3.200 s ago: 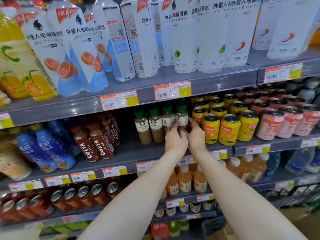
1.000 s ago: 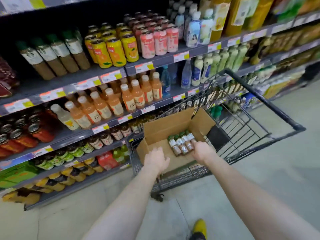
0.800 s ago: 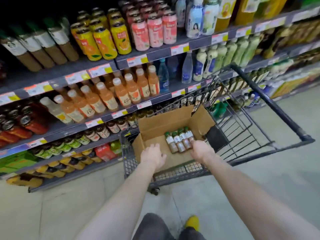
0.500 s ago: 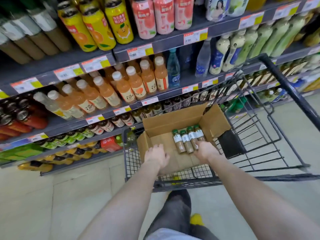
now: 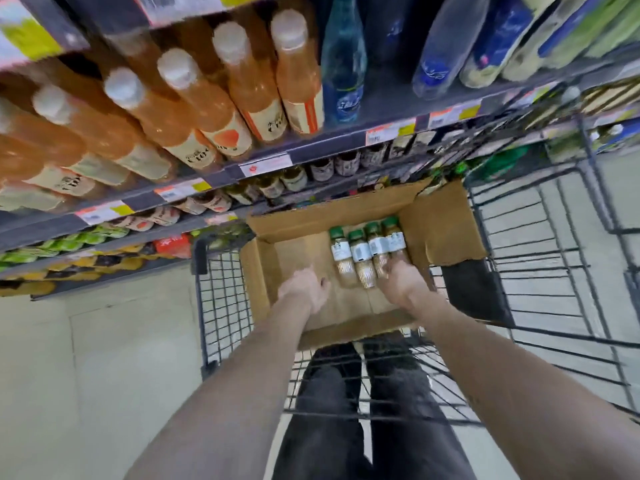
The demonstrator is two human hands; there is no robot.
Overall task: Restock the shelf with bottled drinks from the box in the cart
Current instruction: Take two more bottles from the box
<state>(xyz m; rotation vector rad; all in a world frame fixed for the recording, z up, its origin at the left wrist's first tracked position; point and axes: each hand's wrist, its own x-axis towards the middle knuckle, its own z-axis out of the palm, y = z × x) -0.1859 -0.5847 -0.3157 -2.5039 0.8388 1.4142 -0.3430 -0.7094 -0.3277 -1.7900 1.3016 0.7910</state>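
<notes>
A: Item one, the container?

B: A cardboard box [image 5: 301, 258], flaps standing open, is sitting inside a dark wire cart [image 5: 221, 299]. The cart is standing close against the shelf [image 5: 346, 142].

A: Contents?

B: Four bottled drinks [image 5: 367, 254] with green caps and white labels are lying side by side, touching, at the right of the box floor. The rest of the box floor is showing bare cardboard.

A: Hands?

B: The right hand [image 5: 398, 282] is reaching into the box and touching the lower ends of the two bottles furthest right. Its grip is curling over them, but the fingertips are hidden, so I cannot tell whether it is clamped or merely resting. The left hand [image 5: 306, 289] is hovering over the bare box floor, just left of the bottles and apart from them, its grip loose, fingers apart, carrying nothing.

A: Shelf stock?

B: Orange drinks with white caps [image 5: 221, 95] are filling the upper tier at left. A blue-green glass bottle [image 5: 343, 74] is standing beside them, with blue-labelled clear bottles [image 5: 446, 46] further right. Small labelled bottles [image 5: 322, 169] are lining the tier below, and green packs [image 5: 69, 239] are sitting lower still. Price tags [image 5: 265, 166] are running along the shelf edges.

A: Anything else?

B: Dark trouser legs [image 5: 401, 410] are showing through the near end of the cart, above a pale tiled floor [image 5: 86, 358]. The whole view is blurring slightly.
</notes>
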